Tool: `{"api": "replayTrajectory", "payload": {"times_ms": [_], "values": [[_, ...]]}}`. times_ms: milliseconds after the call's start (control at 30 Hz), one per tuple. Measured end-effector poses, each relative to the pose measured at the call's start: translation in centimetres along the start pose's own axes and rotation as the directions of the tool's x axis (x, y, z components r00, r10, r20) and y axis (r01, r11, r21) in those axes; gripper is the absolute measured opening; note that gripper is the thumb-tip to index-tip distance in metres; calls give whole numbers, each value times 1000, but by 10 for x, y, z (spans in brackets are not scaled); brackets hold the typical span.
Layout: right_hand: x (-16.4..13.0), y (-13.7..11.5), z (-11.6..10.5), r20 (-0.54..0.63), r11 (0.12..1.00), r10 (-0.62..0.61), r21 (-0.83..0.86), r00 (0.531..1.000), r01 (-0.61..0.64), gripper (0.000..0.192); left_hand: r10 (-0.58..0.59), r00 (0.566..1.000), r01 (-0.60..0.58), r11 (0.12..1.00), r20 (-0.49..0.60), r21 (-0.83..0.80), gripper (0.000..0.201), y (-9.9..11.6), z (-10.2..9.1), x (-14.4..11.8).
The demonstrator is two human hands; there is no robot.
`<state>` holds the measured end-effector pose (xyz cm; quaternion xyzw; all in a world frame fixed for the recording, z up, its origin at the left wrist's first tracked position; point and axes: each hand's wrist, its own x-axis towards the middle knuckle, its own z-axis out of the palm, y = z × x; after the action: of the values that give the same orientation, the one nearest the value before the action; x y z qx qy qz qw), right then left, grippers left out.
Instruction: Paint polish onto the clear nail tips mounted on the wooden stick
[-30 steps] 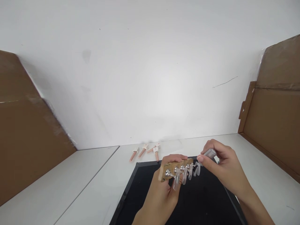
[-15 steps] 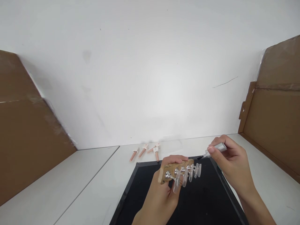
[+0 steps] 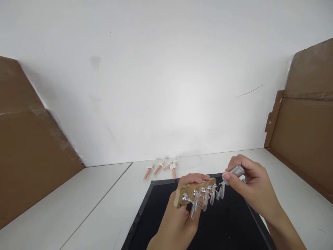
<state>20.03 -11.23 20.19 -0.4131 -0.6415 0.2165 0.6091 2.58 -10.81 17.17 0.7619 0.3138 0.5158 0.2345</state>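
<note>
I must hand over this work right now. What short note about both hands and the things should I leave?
Left hand: grips the wooden strip that carries a row of clear nail tips on metal studs.
Right hand: pinches a silver brush, tip at the rightmost nail.
Both are above the black mat.
Four pink pieces lie on the white table behind.
Nails look clear, no colour visible yet; all appear left to coat.

A makeshift craft bench is showing here: a white table [image 3: 104, 194] is sitting against a bare white wall [image 3: 156, 86], with cardboard sheets [image 3: 307, 132] screening both sides (plain, untidy) and a black mat [image 3: 161, 211] lying on top.
</note>
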Motion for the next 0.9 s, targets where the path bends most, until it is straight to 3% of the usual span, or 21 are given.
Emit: {"api": "replayTrajectory", "payload": {"times_ms": [267, 500, 600, 900], "values": [[-1, 1, 2, -150, 1000, -20, -15, 988, 18, 23, -15, 1000, 14, 1000, -13, -20, 28, -2, -3, -5], [2, -7, -1, 49, 991, -107, 85, 993, 103, 19, 5, 999, -6, 1000, -32, -25, 30, -2, -4, 1], [3, -7, 0, 76, 991, -110, 78, 991, 104, 20, -28, 1000, 27, 999, -11, -44, 28, 0, -3, 0], [0, 0, 4, -168, 995, -101, 0, 980, 103, 18, -45, 999, 44, 997, -8, -59, 27, 0, -8, -7]]}}
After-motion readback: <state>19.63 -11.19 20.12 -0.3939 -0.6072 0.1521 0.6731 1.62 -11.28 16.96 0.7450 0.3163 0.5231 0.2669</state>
